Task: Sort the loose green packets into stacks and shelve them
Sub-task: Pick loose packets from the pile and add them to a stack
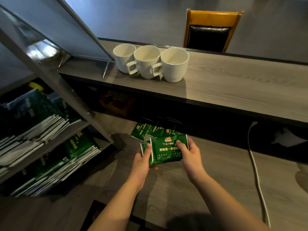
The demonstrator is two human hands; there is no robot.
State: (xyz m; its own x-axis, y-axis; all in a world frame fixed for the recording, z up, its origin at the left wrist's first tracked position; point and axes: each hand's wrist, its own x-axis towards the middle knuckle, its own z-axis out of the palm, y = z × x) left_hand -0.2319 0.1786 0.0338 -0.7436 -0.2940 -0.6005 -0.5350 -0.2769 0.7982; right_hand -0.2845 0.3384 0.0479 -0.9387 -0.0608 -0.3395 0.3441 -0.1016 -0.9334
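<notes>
A green packet (164, 150) with gold print is held between both hands above the floor. My left hand (142, 161) grips its left side, thumb on top, with a second green packet (144, 146) partly hidden behind it. My right hand (189, 151) grips the right side, thumb pressed on the face. Several loose green packets (150, 130) lie on the floor just beyond, under the counter. The shelf unit (50, 144) at the left holds stacks of green packets (78, 145) on its two visible levels.
Three white mugs (146, 61) stand on the wooden counter (233, 87) above. A white cable (256, 172) runs down across the floor at the right. A chair (210, 29) stands behind the counter. A slanted metal frame post (66, 94) crosses in front of the shelves.
</notes>
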